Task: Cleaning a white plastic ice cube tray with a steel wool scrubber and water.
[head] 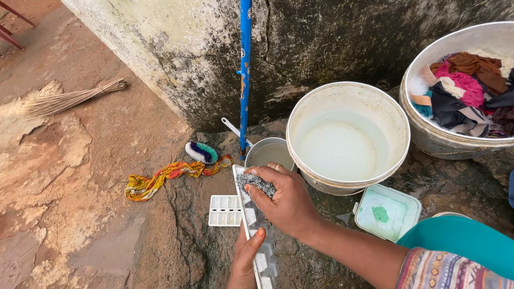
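Observation:
My right hand (286, 200) presses a wad of steel wool (256, 183) against the upper end of a white ice cube tray (263, 259). The tray stands on its long edge, tilted away from me. My left hand (244, 260) grips the tray from below, fingers wrapped over its near side. A second white ice cube tray (225, 210) lies flat on the wet stone ground just left of the held one.
A white bucket of cloudy water (348, 136) and a small metal pot (269, 152) stand behind the tray, by a blue pipe (245, 69). At right: a metal basin of clothes (460, 85), a pale green box (387, 211). At left: a scrub brush (201, 152), a twisted cloth (166, 176), a broom (64, 99).

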